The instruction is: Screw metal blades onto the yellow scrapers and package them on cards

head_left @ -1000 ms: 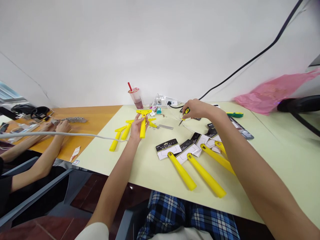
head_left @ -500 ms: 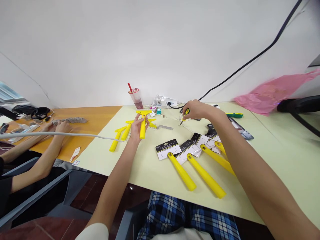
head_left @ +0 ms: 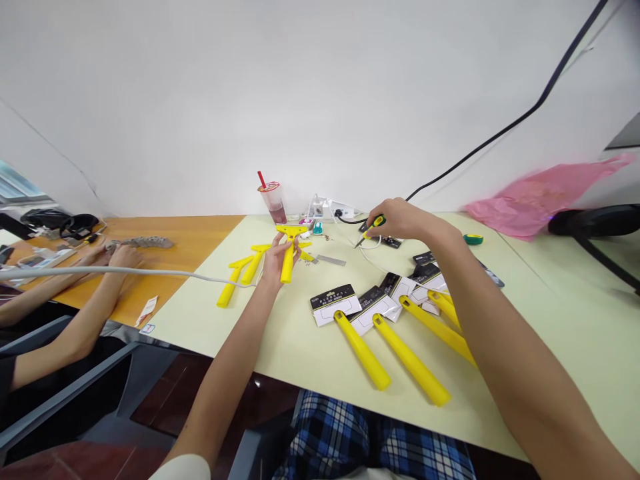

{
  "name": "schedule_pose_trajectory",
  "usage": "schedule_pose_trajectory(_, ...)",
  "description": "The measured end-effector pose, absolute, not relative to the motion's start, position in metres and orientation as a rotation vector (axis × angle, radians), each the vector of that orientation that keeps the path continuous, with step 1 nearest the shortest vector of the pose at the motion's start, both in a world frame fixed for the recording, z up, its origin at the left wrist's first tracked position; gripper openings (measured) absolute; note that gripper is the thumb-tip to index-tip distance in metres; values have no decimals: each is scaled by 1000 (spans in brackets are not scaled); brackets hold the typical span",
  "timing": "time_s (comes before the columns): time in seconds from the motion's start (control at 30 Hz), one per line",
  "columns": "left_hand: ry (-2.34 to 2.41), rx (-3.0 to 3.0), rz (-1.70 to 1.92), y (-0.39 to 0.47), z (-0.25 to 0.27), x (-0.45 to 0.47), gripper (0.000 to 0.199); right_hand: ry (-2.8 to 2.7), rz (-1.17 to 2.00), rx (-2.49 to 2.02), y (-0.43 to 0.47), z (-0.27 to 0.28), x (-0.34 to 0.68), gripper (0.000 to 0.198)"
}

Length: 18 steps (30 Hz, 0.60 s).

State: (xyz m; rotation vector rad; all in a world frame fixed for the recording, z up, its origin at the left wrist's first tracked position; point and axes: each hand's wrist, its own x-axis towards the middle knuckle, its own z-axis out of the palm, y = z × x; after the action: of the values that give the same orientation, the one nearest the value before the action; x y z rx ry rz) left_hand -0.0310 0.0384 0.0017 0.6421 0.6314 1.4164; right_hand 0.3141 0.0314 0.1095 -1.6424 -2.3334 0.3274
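Observation:
My left hand [head_left: 274, 262] is closed around a yellow scraper [head_left: 287, 260], its wide head up and its handle toward me. In my right hand [head_left: 395, 219] is a green-and-yellow screwdriver [head_left: 376, 224], its tip slanting down to the left, apart from the scraper. Between the hands a flat metal blade [head_left: 331, 260] lies on the pale table. Small screws [head_left: 309, 257] are scattered beside another yellow scraper head [head_left: 305, 246], partly behind my left hand. Further yellow scrapers [head_left: 229, 287] lie left of that hand.
Several yellow handles [head_left: 363, 350] and black-and-white packaging cards [head_left: 335, 303] lie in front. A drink cup [head_left: 273, 200] and a power strip [head_left: 330, 209] stand by the wall. A pink bag [head_left: 530, 197] is at right; a co-worker's hands [head_left: 125, 257] work at left.
The screwdriver has turned in my right hand, its handle now leaning further right and its tip pointing more to the left. My left hand still holds the scraper.

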Motion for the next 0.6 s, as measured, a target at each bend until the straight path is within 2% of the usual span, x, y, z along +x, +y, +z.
schedule_pose_trajectory(0.37,541,606,1099,15,1,10,48,-2182,363,-1533,-15,155,313,26)
schedule_pose_trajectory(0.6,550,597,964,-2,-7,30,53,-2264,345,-1358,-28,162,300,25)
